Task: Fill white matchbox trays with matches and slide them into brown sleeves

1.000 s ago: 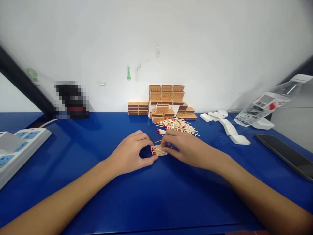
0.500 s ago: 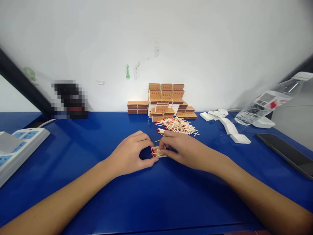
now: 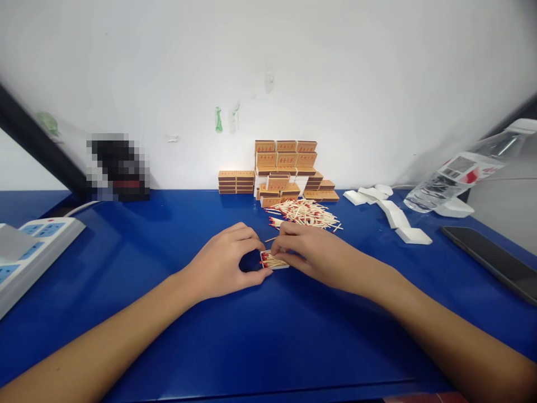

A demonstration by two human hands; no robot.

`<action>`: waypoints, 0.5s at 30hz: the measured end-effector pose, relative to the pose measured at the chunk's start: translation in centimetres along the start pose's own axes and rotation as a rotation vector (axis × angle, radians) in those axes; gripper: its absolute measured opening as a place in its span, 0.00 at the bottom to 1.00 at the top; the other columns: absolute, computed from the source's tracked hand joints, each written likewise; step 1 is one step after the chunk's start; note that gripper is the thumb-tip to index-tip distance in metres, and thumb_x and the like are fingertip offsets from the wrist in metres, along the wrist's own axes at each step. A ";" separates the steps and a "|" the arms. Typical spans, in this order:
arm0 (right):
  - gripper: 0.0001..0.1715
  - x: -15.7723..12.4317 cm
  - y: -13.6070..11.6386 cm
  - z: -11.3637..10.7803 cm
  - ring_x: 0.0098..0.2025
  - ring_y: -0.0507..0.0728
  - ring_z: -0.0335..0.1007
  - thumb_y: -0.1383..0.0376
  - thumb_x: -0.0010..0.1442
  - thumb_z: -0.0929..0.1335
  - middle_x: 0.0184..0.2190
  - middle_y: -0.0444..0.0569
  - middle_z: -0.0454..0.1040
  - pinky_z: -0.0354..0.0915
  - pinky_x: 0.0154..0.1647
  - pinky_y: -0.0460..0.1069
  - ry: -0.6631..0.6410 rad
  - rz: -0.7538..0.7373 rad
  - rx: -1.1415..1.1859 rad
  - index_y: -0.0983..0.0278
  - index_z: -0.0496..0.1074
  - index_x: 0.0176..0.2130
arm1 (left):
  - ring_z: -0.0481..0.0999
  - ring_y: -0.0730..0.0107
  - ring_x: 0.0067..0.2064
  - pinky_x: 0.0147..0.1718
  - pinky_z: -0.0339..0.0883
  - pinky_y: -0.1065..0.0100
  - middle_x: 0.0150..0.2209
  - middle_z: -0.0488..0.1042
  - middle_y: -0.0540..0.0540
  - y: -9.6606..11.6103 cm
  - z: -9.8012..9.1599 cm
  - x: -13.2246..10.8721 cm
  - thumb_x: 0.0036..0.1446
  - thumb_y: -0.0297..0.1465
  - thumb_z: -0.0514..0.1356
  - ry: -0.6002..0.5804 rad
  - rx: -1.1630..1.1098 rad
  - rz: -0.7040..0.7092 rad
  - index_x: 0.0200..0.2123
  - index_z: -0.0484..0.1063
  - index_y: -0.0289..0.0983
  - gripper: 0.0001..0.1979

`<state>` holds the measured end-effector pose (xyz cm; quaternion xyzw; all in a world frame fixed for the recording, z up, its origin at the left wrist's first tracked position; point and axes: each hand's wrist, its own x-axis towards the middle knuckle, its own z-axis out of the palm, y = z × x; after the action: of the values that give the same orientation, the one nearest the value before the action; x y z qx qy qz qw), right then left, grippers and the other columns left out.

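Note:
A small white matchbox tray (image 3: 286, 266) lies on the blue table, with red-headed matches (image 3: 272, 261) inside, their heads toward the left. My left hand (image 3: 226, 260) steadies the tray's left end between curled fingers and thumb. Over the tray's right part, my right hand (image 3: 321, 252) has thumb and fingers drawn together in a pinch at the matches; what is between the fingertips is hidden. Just behind that hand spreads a loose pile of matches (image 3: 304, 212), partly covered by it.
Matchboxes (image 3: 286, 159) are stacked against the wall, with a lower stack (image 3: 235, 183) to their left. White empty trays (image 3: 392, 214), a tilted water bottle (image 3: 457, 173) and a phone (image 3: 490, 260) are at right. A power strip (image 3: 46, 246) sits at left.
My right fingertips have shifted slightly up and left over the tray, so more of its matches and right side show. The left hand keeps its place.

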<state>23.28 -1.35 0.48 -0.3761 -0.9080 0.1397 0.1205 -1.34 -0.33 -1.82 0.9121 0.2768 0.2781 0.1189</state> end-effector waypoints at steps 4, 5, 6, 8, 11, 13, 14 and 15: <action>0.09 0.0 -0.1 0.0 0.40 0.56 0.74 0.65 0.74 0.68 0.43 0.50 0.74 0.66 0.40 0.51 -0.023 0.008 0.025 0.62 0.79 0.45 | 0.77 0.57 0.44 0.46 0.75 0.55 0.42 0.80 0.43 0.0 0.0 0.0 0.62 0.36 0.70 0.003 -0.003 -0.002 0.42 0.79 0.37 0.10; 0.09 0.1 -0.1 0.0 0.40 0.56 0.73 0.65 0.74 0.68 0.43 0.50 0.74 0.66 0.40 0.51 -0.024 0.006 0.024 0.62 0.79 0.46 | 0.77 0.57 0.44 0.46 0.75 0.55 0.42 0.80 0.43 0.0 0.0 0.0 0.62 0.36 0.70 0.000 -0.004 -0.003 0.42 0.79 0.37 0.10; 0.09 0.1 -0.1 0.1 0.39 0.56 0.73 0.66 0.74 0.67 0.43 0.50 0.74 0.66 0.40 0.51 -0.023 0.002 0.021 0.62 0.79 0.46 | 0.77 0.57 0.44 0.46 0.75 0.55 0.42 0.80 0.43 0.0 0.0 0.0 0.62 0.37 0.70 -0.004 -0.005 -0.003 0.42 0.79 0.37 0.10; 0.11 0.1 -0.2 0.1 0.39 0.56 0.72 0.68 0.74 0.66 0.43 0.50 0.73 0.65 0.40 0.50 -0.021 -0.006 0.014 0.62 0.79 0.46 | 0.77 0.57 0.44 0.46 0.75 0.54 0.42 0.80 0.43 0.0 0.0 0.0 0.62 0.37 0.70 -0.013 -0.005 -0.005 0.42 0.80 0.36 0.10; 0.11 0.2 -0.5 0.1 0.39 0.55 0.71 0.68 0.75 0.65 0.43 0.50 0.71 0.64 0.39 0.50 -0.005 -0.005 0.007 0.63 0.79 0.46 | 0.77 0.57 0.44 0.46 0.75 0.55 0.42 0.80 0.43 0.1 -0.1 0.0 0.62 0.36 0.70 -0.015 -0.007 -0.008 0.43 0.80 0.36 0.10; 0.10 0.2 -0.8 0.1 0.38 0.55 0.70 0.67 0.75 0.66 0.42 0.50 0.71 0.63 0.38 0.50 0.016 -0.004 0.010 0.63 0.78 0.47 | 0.77 0.57 0.44 0.46 0.75 0.55 0.42 0.80 0.43 0.1 -0.1 0.0 0.62 0.36 0.70 -0.014 -0.008 -0.008 0.43 0.79 0.37 0.10; 0.10 0.3 -0.9 0.1 0.38 0.55 0.70 0.67 0.75 0.66 0.42 0.50 0.71 0.63 0.38 0.49 0.024 -0.010 0.023 0.63 0.78 0.48 | 0.77 0.57 0.44 0.46 0.75 0.55 0.41 0.80 0.43 0.1 0.0 0.0 0.62 0.36 0.70 -0.015 -0.009 -0.007 0.43 0.79 0.37 0.10; 0.10 0.2 -1.1 0.1 0.38 0.55 0.70 0.67 0.75 0.66 0.42 0.49 0.71 0.63 0.38 0.49 0.030 -0.021 0.044 0.62 0.78 0.49 | 0.76 0.58 0.44 0.46 0.75 0.55 0.41 0.80 0.43 0.1 0.0 0.0 0.62 0.36 0.69 -0.018 -0.011 -0.006 0.42 0.79 0.37 0.09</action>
<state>22.39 -1.91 0.81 -0.3661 -0.9067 0.1527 0.1436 -1.31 -0.36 -1.75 0.9129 0.2772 0.2711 0.1271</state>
